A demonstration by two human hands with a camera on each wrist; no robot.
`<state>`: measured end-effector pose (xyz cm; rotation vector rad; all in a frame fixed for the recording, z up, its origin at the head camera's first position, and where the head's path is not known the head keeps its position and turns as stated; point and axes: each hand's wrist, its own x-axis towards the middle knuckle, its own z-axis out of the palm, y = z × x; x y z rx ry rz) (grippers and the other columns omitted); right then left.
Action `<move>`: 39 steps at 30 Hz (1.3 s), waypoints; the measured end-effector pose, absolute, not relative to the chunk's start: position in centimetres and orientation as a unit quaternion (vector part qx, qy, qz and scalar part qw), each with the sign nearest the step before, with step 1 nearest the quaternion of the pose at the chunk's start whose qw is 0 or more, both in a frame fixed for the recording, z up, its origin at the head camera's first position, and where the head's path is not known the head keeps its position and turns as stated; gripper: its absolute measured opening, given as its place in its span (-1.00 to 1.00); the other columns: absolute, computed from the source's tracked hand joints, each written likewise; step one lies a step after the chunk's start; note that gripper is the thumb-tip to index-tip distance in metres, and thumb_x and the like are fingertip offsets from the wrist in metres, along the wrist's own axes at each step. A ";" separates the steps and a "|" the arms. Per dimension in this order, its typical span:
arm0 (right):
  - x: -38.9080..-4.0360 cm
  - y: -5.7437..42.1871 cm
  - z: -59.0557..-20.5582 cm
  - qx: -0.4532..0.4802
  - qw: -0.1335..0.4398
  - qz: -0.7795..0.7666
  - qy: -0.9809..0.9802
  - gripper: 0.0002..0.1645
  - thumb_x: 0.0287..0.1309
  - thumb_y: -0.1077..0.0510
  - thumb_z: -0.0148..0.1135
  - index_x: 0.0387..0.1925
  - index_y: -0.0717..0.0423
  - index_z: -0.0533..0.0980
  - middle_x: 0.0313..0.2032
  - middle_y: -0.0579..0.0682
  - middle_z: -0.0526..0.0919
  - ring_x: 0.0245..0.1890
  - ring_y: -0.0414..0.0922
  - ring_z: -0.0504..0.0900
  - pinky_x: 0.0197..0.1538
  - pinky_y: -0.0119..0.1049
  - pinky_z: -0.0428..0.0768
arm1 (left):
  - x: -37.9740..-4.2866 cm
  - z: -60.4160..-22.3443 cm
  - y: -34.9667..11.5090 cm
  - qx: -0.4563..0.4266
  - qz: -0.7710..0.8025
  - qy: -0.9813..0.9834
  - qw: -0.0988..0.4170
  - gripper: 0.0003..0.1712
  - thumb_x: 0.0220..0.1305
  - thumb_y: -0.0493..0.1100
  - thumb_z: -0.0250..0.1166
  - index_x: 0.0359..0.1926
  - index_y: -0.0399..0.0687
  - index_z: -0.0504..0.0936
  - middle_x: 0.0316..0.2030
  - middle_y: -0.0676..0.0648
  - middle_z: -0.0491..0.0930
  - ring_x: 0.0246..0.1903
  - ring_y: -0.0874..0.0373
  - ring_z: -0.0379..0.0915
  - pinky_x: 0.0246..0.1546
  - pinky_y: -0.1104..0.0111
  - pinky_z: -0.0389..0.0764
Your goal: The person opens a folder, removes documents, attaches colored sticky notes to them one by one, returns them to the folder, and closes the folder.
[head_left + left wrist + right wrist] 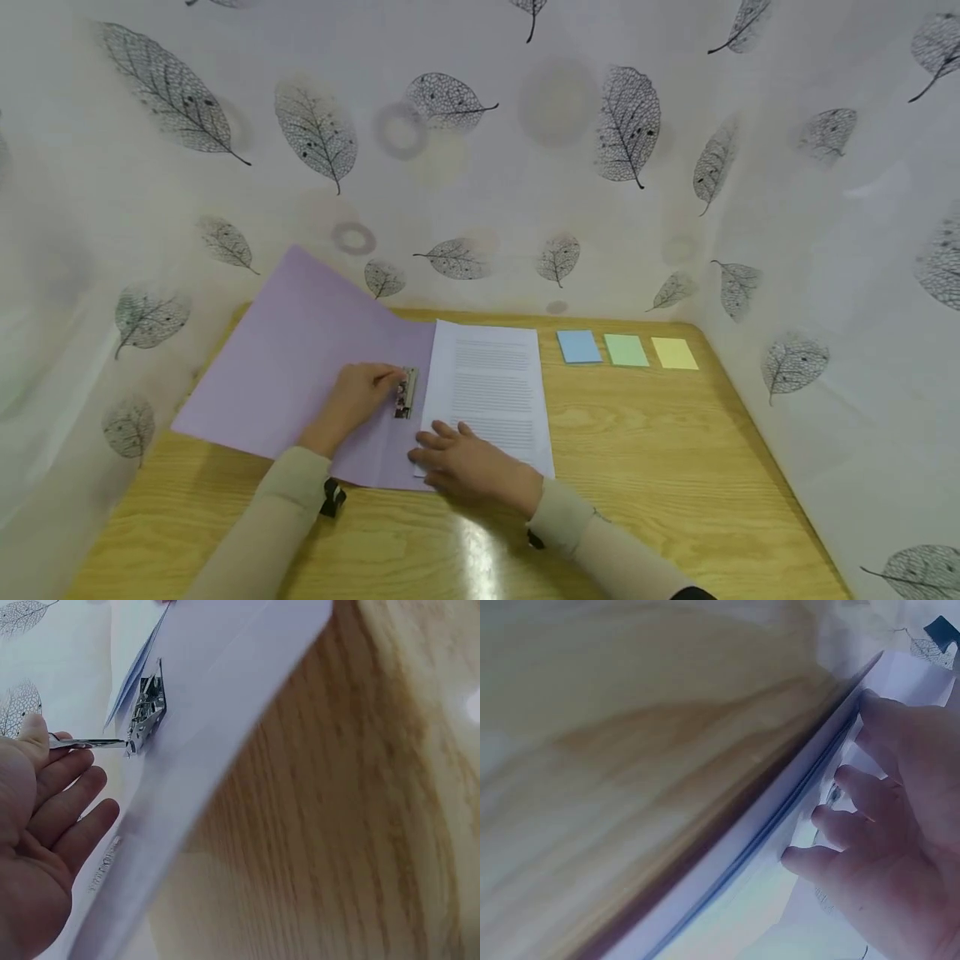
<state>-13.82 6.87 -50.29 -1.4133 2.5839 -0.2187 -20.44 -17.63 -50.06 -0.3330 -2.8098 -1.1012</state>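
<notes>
A purple folder (292, 350) lies spread on the table, its left cover tilted up. The metal lever clip (407, 396) is fixed inside near the fold. My left hand (354, 398) pinches the clip's lever (94, 742) between thumb and index finger, and the lever stands raised from the clip's base in the left wrist view. Printed sheets (491, 383) form a stack on the folder's right side. On the lower left corner of that stack rests my right hand (476, 467), fingers spread, with fingertips at the paper's edge (761, 840) in the right wrist view.
Blue (578, 347), green (626, 350) and yellow (674, 353) sticky note pads sit in a row at the back right of the wooden table (637, 483). A leaf-patterned sheet (480, 192) encloses the back and sides.
</notes>
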 end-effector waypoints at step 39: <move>-13.4 10.3 -50.6 -0.464 0.122 -0.104 0.871 -0.41 0.61 -0.07 0.05 0.55 -0.10 0.37 0.58 -0.01 0.32 0.62 0.13 0.23 0.61 0.25 0.21 | -8.3 -40.3 -31.8 0.138 -0.248 -0.938 0.200 -0.51 0.50 -0.10 0.22 0.16 -0.50 0.65 -0.16 -0.51 0.73 -0.07 -0.54 0.63 -0.18 -0.15 0.59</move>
